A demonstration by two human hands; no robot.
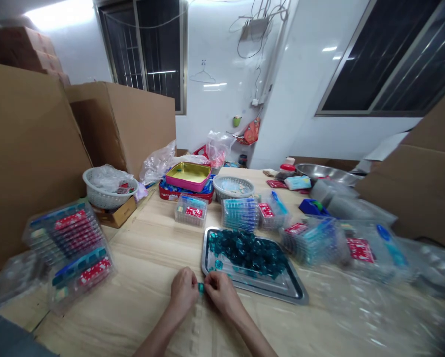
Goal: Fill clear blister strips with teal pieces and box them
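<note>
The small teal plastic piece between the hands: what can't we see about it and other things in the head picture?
Head view:
- Small teal plastic piece: left hand and right hand hide most of it.
- Clear plastic pack with red label: blurred, contents unclear.
- Heaped teal pieces: too small to count.

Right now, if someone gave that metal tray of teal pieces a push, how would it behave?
The metal tray looks stiff and would probably slide fairly easily on the smooth wooden table. Its rim looks low, so the loose teal pieces might shift or spill if shoved hard. Their glossy look suggests they're slippery too.
</note>
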